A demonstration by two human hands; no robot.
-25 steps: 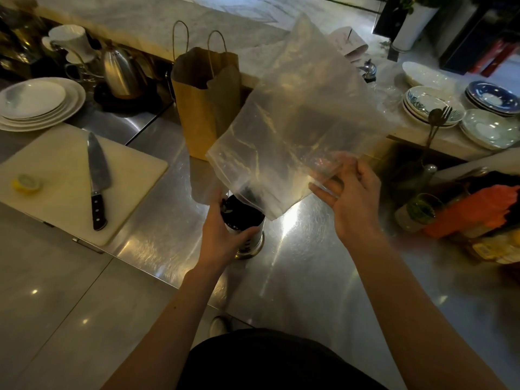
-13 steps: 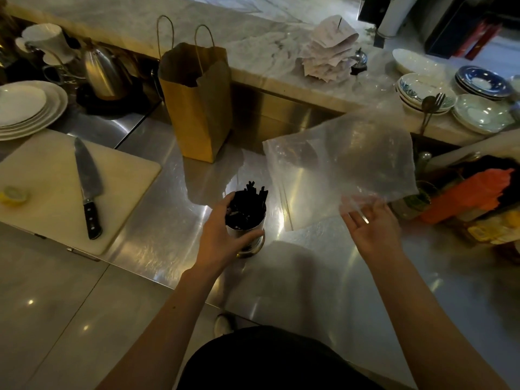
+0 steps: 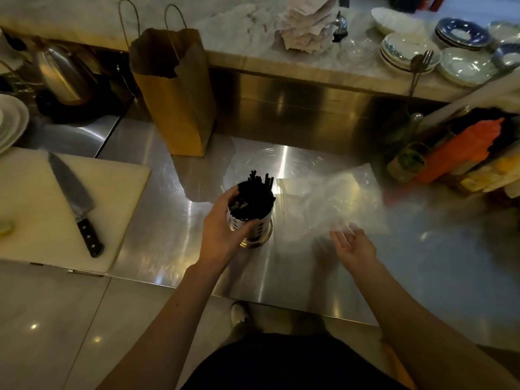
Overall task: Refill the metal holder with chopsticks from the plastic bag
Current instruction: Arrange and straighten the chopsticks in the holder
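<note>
Chopsticks: dark bundle upright in metal holder, mid-tabletop, near front edge. Left hand wrapped around holder. Plastic bag, apparently empty, beside holder; right hand open, at bag's near edge. Judged: refill done. Next: settle sticks, clear bag.

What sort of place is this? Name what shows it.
Probably a restaurant or café service counter. The work surface is a stainless steel counter, stacked plates and bowls wait on the marble ledge behind it beside a pile of paper order slips, and a metal holder is packed with black chopsticks.
</note>
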